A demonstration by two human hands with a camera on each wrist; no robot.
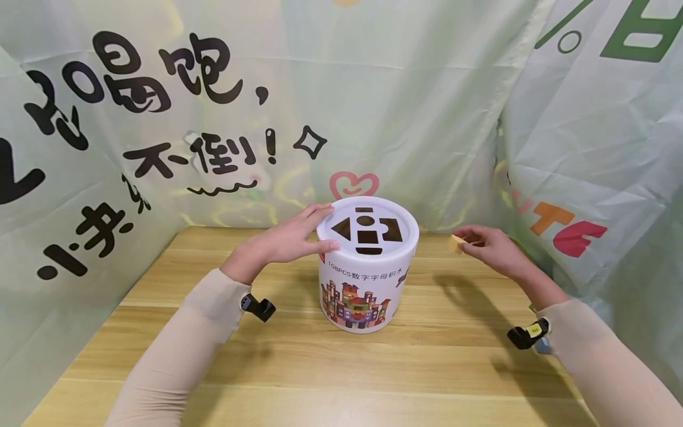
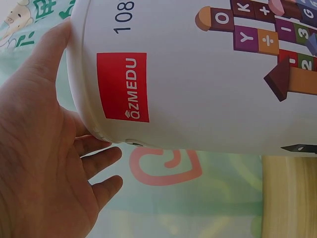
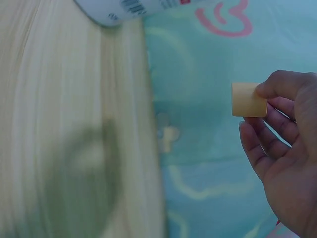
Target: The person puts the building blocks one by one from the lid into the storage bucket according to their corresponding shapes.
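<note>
A white bucket (image 1: 360, 296) printed with toy-block pictures stands upright on the wooden table. Its white lid (image 1: 347, 246) has several shaped cutouts, among them a triangle, a circle and a square. My left hand (image 1: 290, 234) rests against the lid's left edge, thumb and fingers spread along the rim; in the left wrist view the bucket's red label (image 2: 124, 87) is beside that hand. Off to the bucket's right, my right hand (image 1: 488, 246) pinches a small pale-yellow block (image 3: 245, 100) between thumb and fingers, raised above the table. The block's side looks smooth and its outline squarish in the right wrist view.
The wooden table (image 1: 299, 367) reaches back to a printed curtain (image 1: 427, 118), which hangs behind and along both sides. A small blue object (image 1: 543, 346) shows partly behind the right wrist's black camera (image 1: 527, 335). Another black camera (image 1: 258, 307) sits on the left wrist.
</note>
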